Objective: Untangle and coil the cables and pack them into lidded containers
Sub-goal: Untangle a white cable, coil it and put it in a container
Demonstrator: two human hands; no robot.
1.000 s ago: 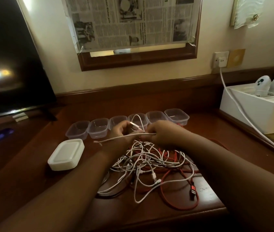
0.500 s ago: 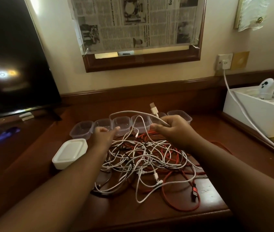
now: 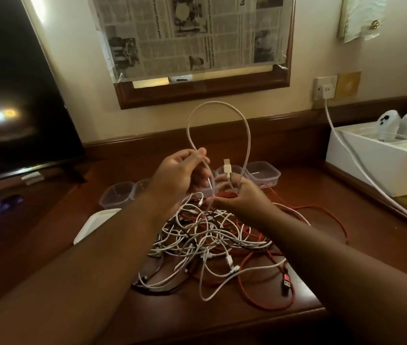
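Observation:
A tangle of white, red and black cables (image 3: pixel 212 240) lies on the wooden desk (image 3: pixel 346 232). One white cable (image 3: pixel 247 135) stands up from it in a tall loop. My left hand (image 3: pixel 180 175) pinches the loop's left strand between thumb and fingers. My right hand (image 3: pixel 242 197) grips the loop's right strand together with the cable's USB plug (image 3: pixel 227 169), which sticks up above the fist. Behind my hands runs a row of clear plastic containers (image 3: pixel 263 171), partly hidden. A stack of white lids (image 3: pixel 95 225) sits left of the tangle, half covered by my left forearm.
A dark TV screen (image 3: pixel 16 95) fills the left. A white box (image 3: pixel 376 168) holding two white controllers (image 3: pixel 401 125) stands at the right, with a white power cord (image 3: pixel 351 158) running from the wall socket across it. A red cable (image 3: pixel 322 210) trails toward the right.
Both hands have lifted off the pile and come together. The white cable, held low and arched before, now stands in a tall loop above them, its plug at my right hand.

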